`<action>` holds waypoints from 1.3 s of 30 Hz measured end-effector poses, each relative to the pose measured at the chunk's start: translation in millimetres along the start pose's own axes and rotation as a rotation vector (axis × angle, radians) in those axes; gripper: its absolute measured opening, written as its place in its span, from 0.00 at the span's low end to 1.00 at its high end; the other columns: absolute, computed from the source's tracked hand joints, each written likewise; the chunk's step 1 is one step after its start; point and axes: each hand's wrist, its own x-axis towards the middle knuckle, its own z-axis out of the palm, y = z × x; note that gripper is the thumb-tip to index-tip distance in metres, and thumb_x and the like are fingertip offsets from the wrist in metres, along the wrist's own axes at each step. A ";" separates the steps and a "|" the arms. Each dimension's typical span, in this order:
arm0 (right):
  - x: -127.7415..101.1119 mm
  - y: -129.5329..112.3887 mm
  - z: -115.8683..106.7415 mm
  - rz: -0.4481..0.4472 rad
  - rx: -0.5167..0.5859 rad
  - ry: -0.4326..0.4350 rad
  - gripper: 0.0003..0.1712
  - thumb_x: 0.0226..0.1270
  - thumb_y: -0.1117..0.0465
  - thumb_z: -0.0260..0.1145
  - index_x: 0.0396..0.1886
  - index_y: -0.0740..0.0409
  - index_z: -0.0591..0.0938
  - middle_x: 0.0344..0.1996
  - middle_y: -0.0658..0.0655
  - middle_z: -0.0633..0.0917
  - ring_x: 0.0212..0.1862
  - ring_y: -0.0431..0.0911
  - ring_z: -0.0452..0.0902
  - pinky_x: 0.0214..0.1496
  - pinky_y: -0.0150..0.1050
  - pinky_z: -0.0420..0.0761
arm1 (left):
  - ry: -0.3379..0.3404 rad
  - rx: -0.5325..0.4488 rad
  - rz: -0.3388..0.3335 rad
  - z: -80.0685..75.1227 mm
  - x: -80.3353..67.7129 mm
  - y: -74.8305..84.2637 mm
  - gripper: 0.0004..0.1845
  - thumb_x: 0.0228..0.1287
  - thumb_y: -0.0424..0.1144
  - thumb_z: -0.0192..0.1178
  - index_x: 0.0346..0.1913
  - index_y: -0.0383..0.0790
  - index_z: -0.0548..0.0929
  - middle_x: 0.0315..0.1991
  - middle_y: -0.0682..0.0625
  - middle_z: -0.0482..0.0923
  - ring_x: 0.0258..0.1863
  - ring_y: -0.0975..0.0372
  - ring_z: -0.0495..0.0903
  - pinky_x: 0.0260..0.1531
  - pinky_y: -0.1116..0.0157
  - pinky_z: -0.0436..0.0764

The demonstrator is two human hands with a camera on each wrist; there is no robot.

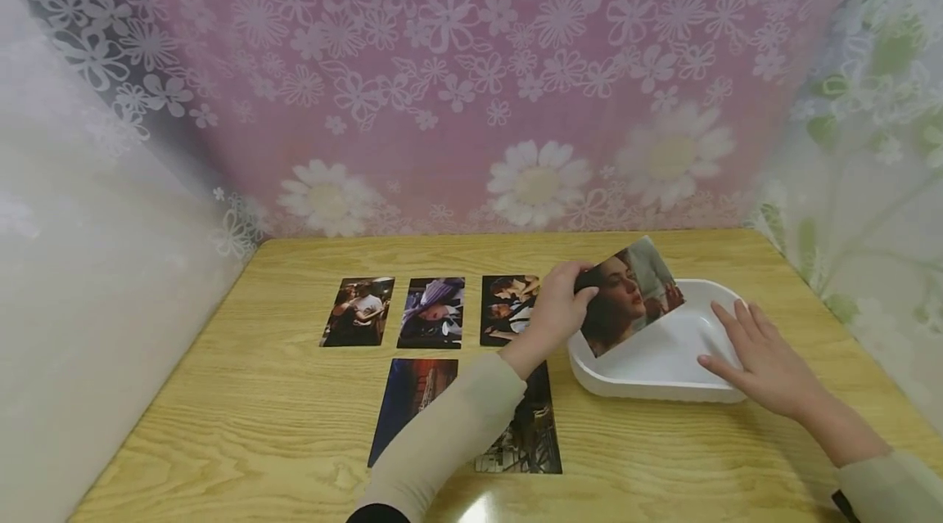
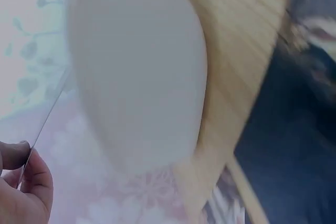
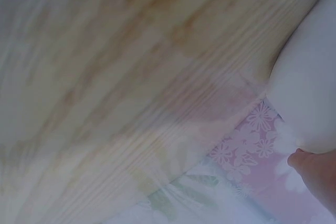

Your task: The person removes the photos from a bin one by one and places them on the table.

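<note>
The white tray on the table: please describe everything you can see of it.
The white tray is a shallow, glossy dish with rounded corners and a raised rim; it looks like plastic. It stands flat on the wooden table, at its right side. The right hand rests on its right rim with straight fingers. The left hand holds a photo tilted over it.

A glossy photo print (image 1: 629,294) showing a dark-haired figure is tilted, its lower edge down inside the white tray (image 1: 663,359) and its upper corner raised above the rim. The tray is shallow with rounded corners and sits flat on the wooden table's right side, just beside the laid-out photos.
</note>
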 end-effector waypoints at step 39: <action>1.2 2.5 2.1 -0.003 0.032 -0.008 0.45 0.64 0.49 0.54 0.69 0.61 0.40 0.61 0.79 0.41 0.64 0.59 0.20 0.61 0.47 0.23 | 0.225 -0.201 -0.701 -226.4 -208.9 -130.4 0.13 0.62 0.24 0.48 0.49 0.26 0.64 0.42 0.39 0.66 0.34 0.60 0.72 0.26 0.66 0.74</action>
